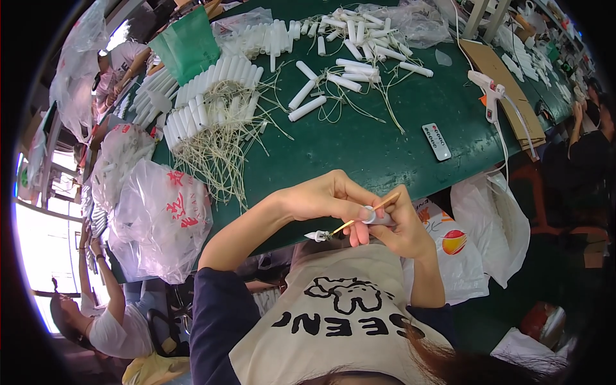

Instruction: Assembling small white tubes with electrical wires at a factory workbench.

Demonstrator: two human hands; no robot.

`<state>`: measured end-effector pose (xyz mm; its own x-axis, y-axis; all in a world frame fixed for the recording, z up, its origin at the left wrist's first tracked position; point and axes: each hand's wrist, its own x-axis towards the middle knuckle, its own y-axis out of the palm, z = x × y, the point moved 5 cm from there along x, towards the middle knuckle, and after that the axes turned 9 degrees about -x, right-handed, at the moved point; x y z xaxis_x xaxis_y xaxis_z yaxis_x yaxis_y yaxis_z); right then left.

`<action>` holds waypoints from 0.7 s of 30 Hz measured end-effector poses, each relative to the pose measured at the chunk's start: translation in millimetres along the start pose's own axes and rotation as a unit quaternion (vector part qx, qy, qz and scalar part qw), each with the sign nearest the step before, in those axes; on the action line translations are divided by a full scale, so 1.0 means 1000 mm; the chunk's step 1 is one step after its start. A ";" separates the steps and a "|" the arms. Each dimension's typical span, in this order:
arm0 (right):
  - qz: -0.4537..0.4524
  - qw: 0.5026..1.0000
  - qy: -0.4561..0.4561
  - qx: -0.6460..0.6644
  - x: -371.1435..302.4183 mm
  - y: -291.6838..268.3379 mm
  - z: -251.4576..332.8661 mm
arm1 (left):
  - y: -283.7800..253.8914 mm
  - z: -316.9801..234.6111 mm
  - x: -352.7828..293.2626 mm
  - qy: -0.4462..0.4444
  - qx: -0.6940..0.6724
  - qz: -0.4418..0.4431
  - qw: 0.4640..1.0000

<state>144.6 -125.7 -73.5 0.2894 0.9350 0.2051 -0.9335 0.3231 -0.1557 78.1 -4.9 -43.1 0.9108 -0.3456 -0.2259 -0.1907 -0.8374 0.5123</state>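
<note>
White tube [380, 219], just right of the centre of the frame, sits between both hands above the near edge of the green counter [391, 154]. A yellow stick [387, 200] crosses it at a slant, and a small pale pointed tip [314, 236] lies at the lower left of that line; whether stick and tip are joined I cannot tell. The grip of the right hand [410, 232] is curled closed about the tube; the grip of the left hand [330, 197] is pinched narrow, apparently on the stick, though its fingers partly hide the contact. My reading is that the step in hand is fitting or adjusting the tip's parts at the tube. The next move probably calls for a steady tube and a light, well-aligned push or pull along its length. More wired tubes [212, 106] lie bundled at the upper left, and a glue gun [491, 93] at the upper right.
</note>
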 end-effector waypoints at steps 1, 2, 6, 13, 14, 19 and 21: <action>-0.010 0.999 0.022 0.037 0.001 0.000 -0.001 | 0.001 0.000 0.000 -0.001 0.000 0.001 1.000; -0.019 0.996 0.043 0.075 0.002 -0.001 -0.002 | 0.002 -0.001 -0.001 0.008 0.005 -0.003 1.000; -0.021 0.986 -0.092 -0.134 0.016 -0.040 0.019 | 0.003 -0.003 -0.009 -0.010 0.016 -0.006 1.000; -0.387 0.775 0.035 -0.499 0.040 -0.139 -0.041 | 0.005 -0.005 -0.017 -0.032 0.041 -0.021 0.998; -0.387 0.774 0.034 -0.500 0.042 -0.143 -0.052 | 0.005 -0.004 -0.016 -0.036 0.045 -0.019 0.998; -0.356 0.686 0.183 -0.607 0.047 -0.147 -0.070 | 0.003 -0.001 -0.017 -0.036 0.043 -0.017 0.998; -0.351 0.684 0.195 -0.609 0.046 -0.149 -0.077 | 0.002 0.000 -0.016 -0.042 0.048 -0.015 0.998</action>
<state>312.9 -120.0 -115.0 0.8321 0.3782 0.4058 0.2640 0.3734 -0.8893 63.2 -1.3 -38.8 0.8831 -0.3510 -0.3114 -0.2021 -0.8835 0.4226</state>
